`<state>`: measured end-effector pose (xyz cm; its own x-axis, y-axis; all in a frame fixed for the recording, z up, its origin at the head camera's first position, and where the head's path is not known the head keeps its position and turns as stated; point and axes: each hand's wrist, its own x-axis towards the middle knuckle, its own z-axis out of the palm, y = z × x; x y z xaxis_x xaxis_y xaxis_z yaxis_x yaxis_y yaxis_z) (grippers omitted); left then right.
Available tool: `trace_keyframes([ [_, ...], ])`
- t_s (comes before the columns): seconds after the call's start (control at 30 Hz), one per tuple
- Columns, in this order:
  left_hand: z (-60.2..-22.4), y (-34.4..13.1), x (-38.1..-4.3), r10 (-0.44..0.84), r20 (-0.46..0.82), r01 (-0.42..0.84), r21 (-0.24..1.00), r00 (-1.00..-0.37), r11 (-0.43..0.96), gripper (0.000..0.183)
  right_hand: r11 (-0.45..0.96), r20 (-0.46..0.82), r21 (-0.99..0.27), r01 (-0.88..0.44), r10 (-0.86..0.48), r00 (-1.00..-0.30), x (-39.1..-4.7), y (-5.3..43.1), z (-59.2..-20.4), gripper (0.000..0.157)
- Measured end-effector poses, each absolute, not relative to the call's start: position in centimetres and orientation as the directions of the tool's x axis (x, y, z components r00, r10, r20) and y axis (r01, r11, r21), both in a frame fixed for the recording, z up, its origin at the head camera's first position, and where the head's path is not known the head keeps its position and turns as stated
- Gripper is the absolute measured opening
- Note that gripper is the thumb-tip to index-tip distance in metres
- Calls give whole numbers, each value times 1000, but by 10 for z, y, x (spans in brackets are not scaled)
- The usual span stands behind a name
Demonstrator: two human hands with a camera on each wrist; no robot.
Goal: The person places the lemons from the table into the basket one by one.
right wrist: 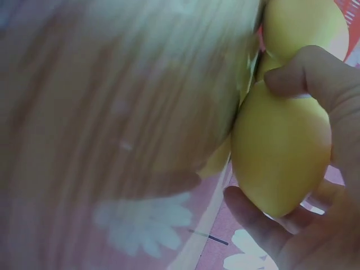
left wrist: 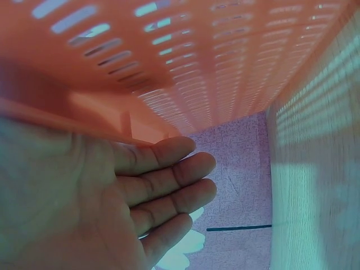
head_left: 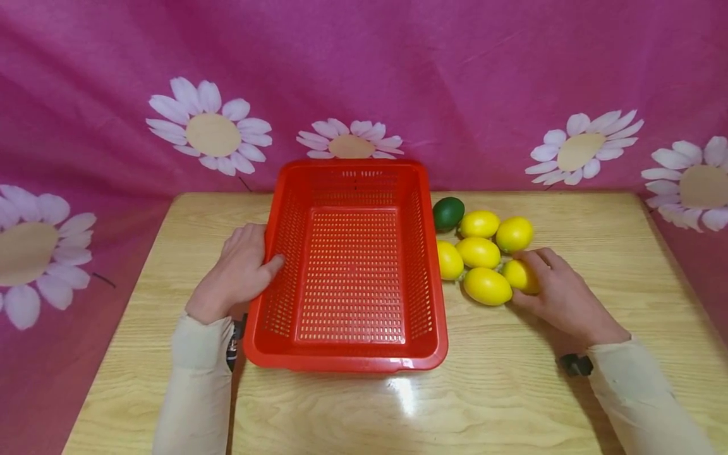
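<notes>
A red perforated plastic basket [head_left: 352, 363] stands on the table with nothing inside it. My left hand [head_left: 241, 268] holds its left rim, thumb over the edge and the other fingers along the outside wall. In the left wrist view those fingers [left wrist: 174, 169] reach out nearly straight below the rim. To the right of the basket lie several yellow lemons [head_left: 487, 286]. My right hand [head_left: 560, 294] grips the lemon [head_left: 520, 277] at the right of the group. The right wrist view has thumb and fingers around opposite ends of this lemon [right wrist: 281, 149].
A dark green oval fruit [head_left: 448, 213] sits behind the lemons, close to the basket's right side. Behind the wooden table [head_left: 478, 404] hangs a magenta cloth [head_left: 455, 82] with large white flowers.
</notes>
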<state>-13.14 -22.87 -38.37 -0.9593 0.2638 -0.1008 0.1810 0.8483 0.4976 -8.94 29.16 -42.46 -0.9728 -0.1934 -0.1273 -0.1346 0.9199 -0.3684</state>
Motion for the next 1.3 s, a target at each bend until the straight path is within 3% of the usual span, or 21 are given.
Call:
trace_keyframes([
  [0.43, -380, -224, -142, 264, -115, 169, 518, -958, 839, 54, 913, -176, -402, -69, -152, -973, -95, 298, -417, 78],
  [0.83, -382, -225, -142, 269, -109, 188, 472, -957, 861, 43, 906, -150, -412, -94, -169, -974, -92, 300, -422, 82],
  [1.1, -382, -228, -137, 251, -118, 168, 476, -961, 863, 45, 911, -187, -407, -65, -153, -970, -93, 295, -423, 75],
  [1.3, -382, -229, -135, 250, -117, 165, 481, -961, 861, 44, 902, -143, -419, -107, -181, -973, -93, 294, -423, 69],
])
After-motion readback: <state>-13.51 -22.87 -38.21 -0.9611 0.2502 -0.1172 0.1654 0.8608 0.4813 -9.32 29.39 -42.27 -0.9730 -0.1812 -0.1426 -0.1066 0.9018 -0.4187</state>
